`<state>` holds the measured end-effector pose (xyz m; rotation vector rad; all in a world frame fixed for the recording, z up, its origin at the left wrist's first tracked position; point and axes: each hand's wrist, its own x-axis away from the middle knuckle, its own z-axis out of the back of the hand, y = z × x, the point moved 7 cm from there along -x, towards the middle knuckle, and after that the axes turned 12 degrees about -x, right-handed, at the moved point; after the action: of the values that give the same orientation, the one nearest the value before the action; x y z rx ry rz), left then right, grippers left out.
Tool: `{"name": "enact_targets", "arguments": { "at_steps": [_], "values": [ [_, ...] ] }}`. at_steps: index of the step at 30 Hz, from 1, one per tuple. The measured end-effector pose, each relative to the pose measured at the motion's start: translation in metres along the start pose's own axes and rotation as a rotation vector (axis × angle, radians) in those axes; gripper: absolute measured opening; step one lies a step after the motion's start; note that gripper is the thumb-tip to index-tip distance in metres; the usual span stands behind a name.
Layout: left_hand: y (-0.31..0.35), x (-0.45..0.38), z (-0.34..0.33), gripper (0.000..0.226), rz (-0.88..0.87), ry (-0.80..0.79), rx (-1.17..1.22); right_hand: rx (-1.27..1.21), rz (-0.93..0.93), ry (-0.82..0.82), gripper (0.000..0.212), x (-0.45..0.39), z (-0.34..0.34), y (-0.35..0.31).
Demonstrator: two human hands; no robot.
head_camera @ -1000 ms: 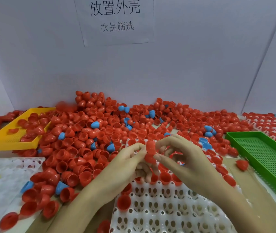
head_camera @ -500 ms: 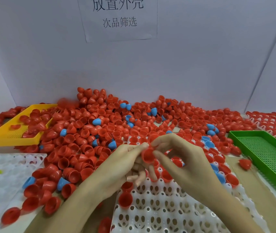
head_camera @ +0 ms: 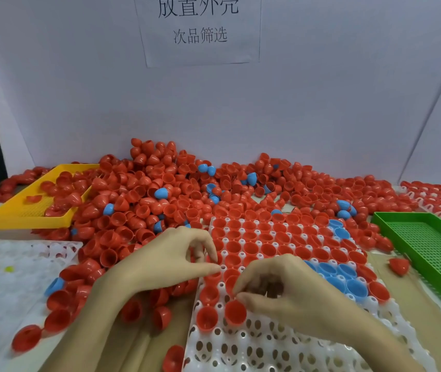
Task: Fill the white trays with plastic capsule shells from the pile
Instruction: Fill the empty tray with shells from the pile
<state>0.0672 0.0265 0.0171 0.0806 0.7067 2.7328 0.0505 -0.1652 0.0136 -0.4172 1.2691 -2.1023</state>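
Shell (head_camera: pixel 234 313), red, cup mouth up, seated in a pocket of the white tray (head_camera: pixel 267 347), touching the thumb and fingertips (head_camera: pixel 242 302) of the right hand (head_camera: pixel 289 294); fingers curled down around its far rim, pinching it. Left hand (head_camera: pixel 160 260) at the tray's left edge, thumb and forefinger drawn together at a red shell there; cannot tell whether actually gripped. Far rows of the tray filled with red shells, a cluster of blue ones (head_camera: pixel 342 277) on the right side, near rows bare. Pile (head_camera: pixel 187 194) of red and a few blue shells heaped beyond the tray against the back wall.

Paper sign (head_camera: pixel 200 25) on the wall: "放置外壳" in large characters, "次品筛选" smaller below.

Brown tabletop (head_camera: pixel 401 285). Yellow basket (head_camera: pixel 31 210) at left holding some red shells, green basket (head_camera: pixel 428 245) at right, second white tray (head_camera: pixel 12 277) near left. Pale wall panels (head_camera: pixel 321 103) enclosing the bench.
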Motion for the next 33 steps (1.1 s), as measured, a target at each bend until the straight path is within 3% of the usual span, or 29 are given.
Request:
{"name": "enact_targets", "arguments": {
  "at_steps": [8,10,12,14,16,18,20,23,28,33],
  "values": [
    [0.001,0.000,0.004,0.007,-0.022,0.028,-0.047,0.062,0.068,0.020,0.008,0.000,0.002,-0.004],
    [-0.012,0.002,0.019,0.005,0.034,0.149,-0.034,0.009,0.075,0.060,0.019,0.002,0.014,-0.010],
    [-0.029,0.003,0.037,0.008,0.108,0.337,-0.167,-0.048,0.062,0.143,0.030,0.007,0.038,-0.011],
    [-0.042,0.004,0.046,0.008,0.174,0.495,-0.386,-0.078,0.055,0.243,0.026,0.011,0.065,-0.009],
    [-0.048,0.001,0.042,0.024,0.163,0.591,-0.520,-0.101,0.057,0.339,0.019,0.017,0.090,-0.004],
    [-0.052,-0.008,0.028,0.042,0.123,0.553,-0.548,-0.112,0.044,0.425,0.018,0.023,0.109,0.005],
    [-0.058,-0.019,0.008,0.053,0.119,0.418,-0.537,-0.109,0.025,0.484,0.021,0.028,0.121,0.015],
    [-0.072,-0.028,-0.007,0.049,0.158,0.356,-0.564,-0.079,0.000,0.525,0.020,0.028,0.127,0.023],
    [-0.068,-0.021,0.012,0.022,0.171,0.593,-0.241,-0.012,0.002,0.508,0.018,0.021,0.119,0.026],
    [-0.062,-0.004,0.031,0.044,0.167,0.745,-0.076,0.037,0.033,0.501,0.016,0.019,0.116,0.025]
  ]
}}
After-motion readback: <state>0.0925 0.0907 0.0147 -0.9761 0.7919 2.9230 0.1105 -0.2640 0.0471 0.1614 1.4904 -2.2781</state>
